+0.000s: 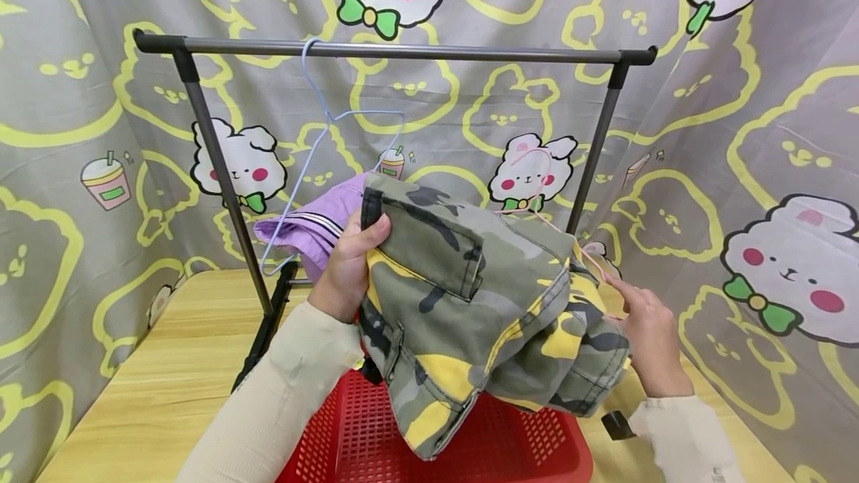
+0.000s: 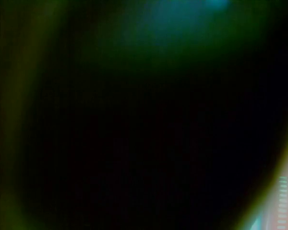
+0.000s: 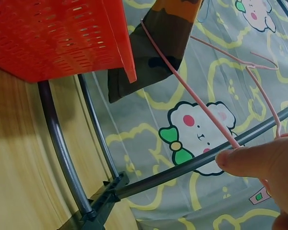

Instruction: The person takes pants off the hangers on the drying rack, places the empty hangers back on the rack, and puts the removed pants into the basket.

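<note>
Person wears cream long sleeves, the left sleeve (image 1: 288, 382) finely ribbed, the right sleeve (image 1: 681, 434) matching with a tiny dark marking (image 1: 718, 475) (too small to read), small black block (image 1: 617, 425) beside the right cuff, bare fingers (image 3: 247, 162) beyond.

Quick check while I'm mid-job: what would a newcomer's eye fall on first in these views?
Most likely the camouflage garment with yellow patches, mid-picture in the head view, held by the left hand above the red basket. Next, perhaps, the purple garment on a blue hanger, hung left of centre from the rack, and, at right, the pink hanger in the right hand. The left wrist view stands out too, being almost wholly dark.
</note>
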### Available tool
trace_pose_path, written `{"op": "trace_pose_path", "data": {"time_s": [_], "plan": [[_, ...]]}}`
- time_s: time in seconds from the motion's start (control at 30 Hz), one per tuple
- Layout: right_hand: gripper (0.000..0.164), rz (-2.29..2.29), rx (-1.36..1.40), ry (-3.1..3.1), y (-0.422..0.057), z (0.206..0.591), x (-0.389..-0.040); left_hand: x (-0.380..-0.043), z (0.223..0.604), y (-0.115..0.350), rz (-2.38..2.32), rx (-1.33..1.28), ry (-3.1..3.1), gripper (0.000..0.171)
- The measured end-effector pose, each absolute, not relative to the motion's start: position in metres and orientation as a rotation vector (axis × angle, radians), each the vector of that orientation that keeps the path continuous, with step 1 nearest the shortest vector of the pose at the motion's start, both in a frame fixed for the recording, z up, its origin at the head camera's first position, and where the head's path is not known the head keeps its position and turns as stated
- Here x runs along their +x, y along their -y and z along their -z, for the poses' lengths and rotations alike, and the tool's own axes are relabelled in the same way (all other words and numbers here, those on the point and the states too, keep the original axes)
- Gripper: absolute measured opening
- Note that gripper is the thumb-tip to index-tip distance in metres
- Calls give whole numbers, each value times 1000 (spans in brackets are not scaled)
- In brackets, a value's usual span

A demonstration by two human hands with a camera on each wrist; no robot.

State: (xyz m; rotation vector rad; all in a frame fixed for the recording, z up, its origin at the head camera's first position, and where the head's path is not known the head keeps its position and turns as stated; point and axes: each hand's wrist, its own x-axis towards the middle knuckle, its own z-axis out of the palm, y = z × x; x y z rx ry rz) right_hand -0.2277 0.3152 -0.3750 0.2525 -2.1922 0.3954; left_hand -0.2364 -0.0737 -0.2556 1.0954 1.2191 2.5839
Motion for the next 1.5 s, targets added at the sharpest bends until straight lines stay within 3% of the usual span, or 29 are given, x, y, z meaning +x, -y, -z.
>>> {"op": "trace_pose_path", "data": {"time_s": [0.67,1.5], "plan": [[57,-405,181,2237,-314,373,-227,-233,255,79,-2619,1140,-1136,37],[58,-454,21,2269,-321,378,-227,-234,256,89,-2589,1194,-1219,28]]}}
